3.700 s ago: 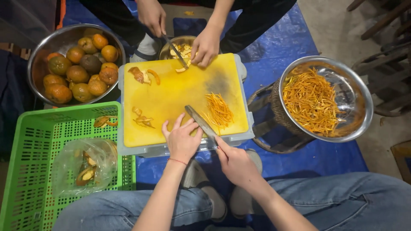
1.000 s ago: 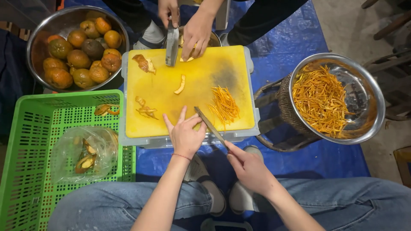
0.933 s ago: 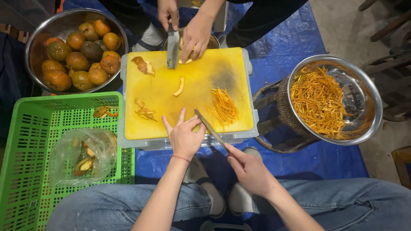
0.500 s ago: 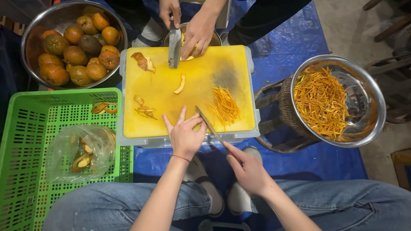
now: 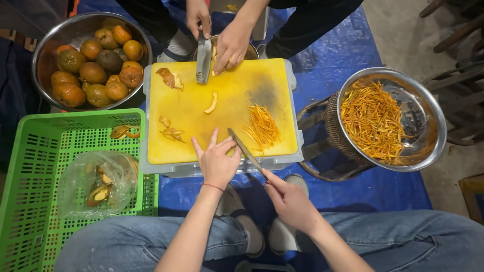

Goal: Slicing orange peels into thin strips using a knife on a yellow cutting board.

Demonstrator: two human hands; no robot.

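the knife (image 5: 245, 150) lies slanted across the near edge of the yellow cutting board (image 5: 237, 95), its handle gripped in the right hand (image 5: 291, 201). the left hand (image 5: 217, 160) rests flat, fingers spread, on the board beside the blade. a heap of orange peel strips (image 5: 262, 127) sits just right of the blade. a steel bowl (image 5: 433, 121) on the right holds more shredded peel. a second bowl (image 5: 50, 45) on the left holds whole oranges (image 5: 96, 70). the green crate (image 5: 35, 176) holds a plastic bag (image 5: 98, 184) of peel scraps. across the board, another person's hands (image 5: 229, 45) hold a cleaver (image 5: 203, 59).
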